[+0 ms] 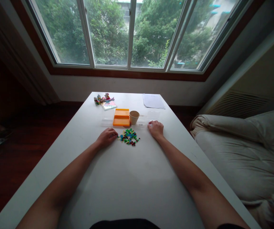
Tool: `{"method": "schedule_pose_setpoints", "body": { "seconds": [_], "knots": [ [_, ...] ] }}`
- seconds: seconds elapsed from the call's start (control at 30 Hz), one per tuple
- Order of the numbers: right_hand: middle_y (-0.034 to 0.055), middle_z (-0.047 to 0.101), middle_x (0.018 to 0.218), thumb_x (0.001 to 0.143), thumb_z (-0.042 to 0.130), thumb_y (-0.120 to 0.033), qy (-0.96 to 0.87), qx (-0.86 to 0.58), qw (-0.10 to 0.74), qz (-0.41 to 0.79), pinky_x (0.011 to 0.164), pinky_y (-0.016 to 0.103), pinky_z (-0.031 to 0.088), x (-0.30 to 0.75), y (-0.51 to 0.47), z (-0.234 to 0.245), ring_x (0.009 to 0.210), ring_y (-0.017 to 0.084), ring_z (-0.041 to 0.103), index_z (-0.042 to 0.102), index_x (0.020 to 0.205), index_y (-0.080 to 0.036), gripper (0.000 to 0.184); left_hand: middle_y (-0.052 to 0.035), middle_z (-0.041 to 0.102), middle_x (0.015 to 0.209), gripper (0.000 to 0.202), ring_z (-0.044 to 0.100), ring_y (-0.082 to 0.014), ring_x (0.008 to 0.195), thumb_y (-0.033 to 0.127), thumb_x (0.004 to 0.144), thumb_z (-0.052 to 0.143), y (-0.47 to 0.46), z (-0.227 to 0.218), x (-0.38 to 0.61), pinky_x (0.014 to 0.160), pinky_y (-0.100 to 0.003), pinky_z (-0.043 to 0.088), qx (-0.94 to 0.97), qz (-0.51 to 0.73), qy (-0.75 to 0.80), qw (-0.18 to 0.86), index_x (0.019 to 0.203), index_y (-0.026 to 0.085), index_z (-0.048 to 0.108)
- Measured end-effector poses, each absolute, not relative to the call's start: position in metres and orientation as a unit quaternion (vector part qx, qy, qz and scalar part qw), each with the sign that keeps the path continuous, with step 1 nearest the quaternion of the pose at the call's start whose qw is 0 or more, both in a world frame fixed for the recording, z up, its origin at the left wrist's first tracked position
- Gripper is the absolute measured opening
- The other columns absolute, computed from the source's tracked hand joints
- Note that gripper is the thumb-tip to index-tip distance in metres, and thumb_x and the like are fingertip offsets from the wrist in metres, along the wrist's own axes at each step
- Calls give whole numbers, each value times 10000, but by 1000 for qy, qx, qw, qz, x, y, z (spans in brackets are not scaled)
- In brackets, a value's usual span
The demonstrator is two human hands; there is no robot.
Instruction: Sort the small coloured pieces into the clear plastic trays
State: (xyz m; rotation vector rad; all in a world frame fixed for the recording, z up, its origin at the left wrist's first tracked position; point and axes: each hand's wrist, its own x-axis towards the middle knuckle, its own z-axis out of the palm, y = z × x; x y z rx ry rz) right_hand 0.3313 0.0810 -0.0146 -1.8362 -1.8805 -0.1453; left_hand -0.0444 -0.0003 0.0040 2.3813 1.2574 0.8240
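Note:
A loose pile of small building bricks (129, 137), mostly green with blue, yellow, white and dark red ones, lies on the white table (132, 178). At the pile's left edge rests my left hand (107, 137), fingers curled and close together, its fingertips next to the nearest bricks. Whatever lies between those fingertips is too small to make out. My right hand (156, 128) lies on the table to the right, apart from the pile, fingers loosely curled in; no object shows in it. Behind the pile stand an orange two-part tray (122, 122) and a brown paper cup (134, 117).
Clear plastic trays (107, 121) flank the orange tray and cup. Far left sit small brick figures (98, 99) and a plastic packet (108, 105). White paper sheets (153, 101) lie at the far right. A cream sofa (242, 152) stands right of the table.

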Motion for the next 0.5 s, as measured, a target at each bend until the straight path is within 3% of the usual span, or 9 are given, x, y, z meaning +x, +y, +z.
{"method": "schedule_pose_setpoints", "body": {
  "seconds": [0.17,0.5],
  "knots": [
    [112,663,1049,888,554,-323,-698,-661,266,-75,1035,439,284,325,74,-10,1044,283,551,690,1087,-207,267,-62,666,1031,194,577,-209,979,327,914,587,-1,5,-45,893,-350,479,837,285,438,160,996,260,750],
    [84,689,1033,886,555,-302,-703,-651,284,-27,936,398,361,317,79,-10,996,267,574,658,1111,-218,261,-61,667,1022,195,578,-213,980,328,913,587,-1,5,-44,901,-355,480,836,285,442,158,993,266,754]
  ]
}}
